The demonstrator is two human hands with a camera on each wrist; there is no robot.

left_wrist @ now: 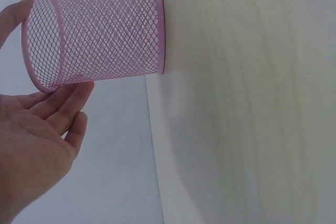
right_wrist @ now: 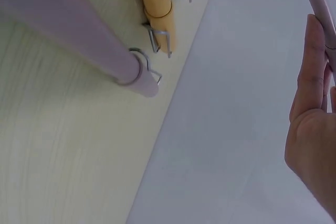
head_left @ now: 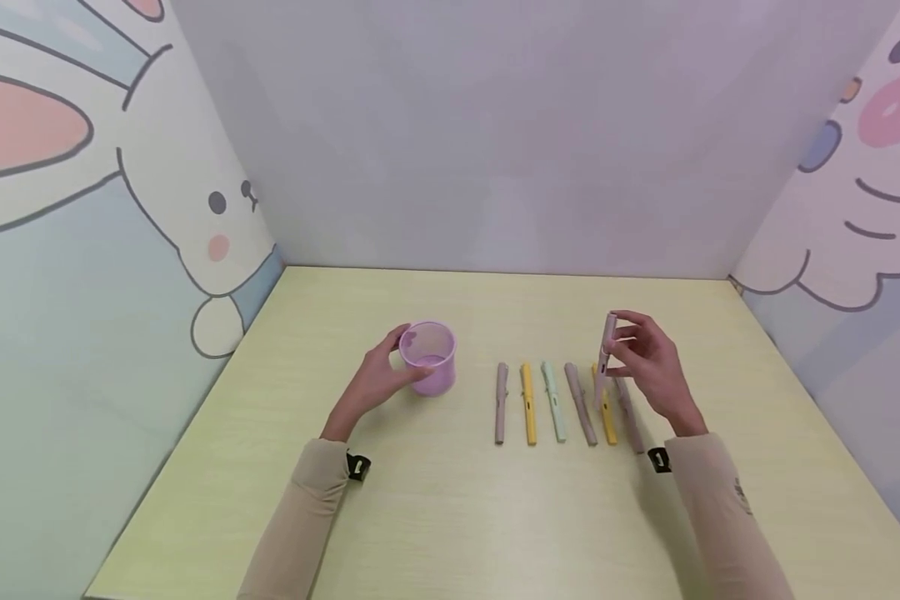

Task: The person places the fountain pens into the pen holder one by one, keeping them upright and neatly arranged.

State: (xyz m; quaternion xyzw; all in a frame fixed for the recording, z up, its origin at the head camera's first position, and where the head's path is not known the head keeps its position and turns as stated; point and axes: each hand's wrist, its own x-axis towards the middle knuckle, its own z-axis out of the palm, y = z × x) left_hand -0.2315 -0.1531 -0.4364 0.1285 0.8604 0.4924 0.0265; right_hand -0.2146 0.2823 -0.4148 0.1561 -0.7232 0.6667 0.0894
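On the left of the table my left hand point(head_left: 378, 382) grips a pink mesh pen cup point(head_left: 438, 384), thumb on the near side of the rim and fingers around the far side. The cup's mesh wall point(left_wrist: 107, 30) shows plainly in the left wrist view. My right hand point(head_left: 654, 368) pinches a pale pink pen point(head_left: 611, 327) near its upper end, held nearly upright over the right part of a pen row. Beneath it lie a yellow pen point(head_left: 609, 421) and a mauve pen point(head_left: 630, 421), partly hidden by pen and hand.
Farther left in the row lie a mauve pen point(head_left: 581, 404), a mint pen point(head_left: 554, 404), a yellow pen point(head_left: 528, 404) and another mauve pen point(head_left: 501, 408), side by side. A plain wall point(head_left: 495, 150) rises behind the table point(head_left: 450, 517); cartoon-printed walls flank it.
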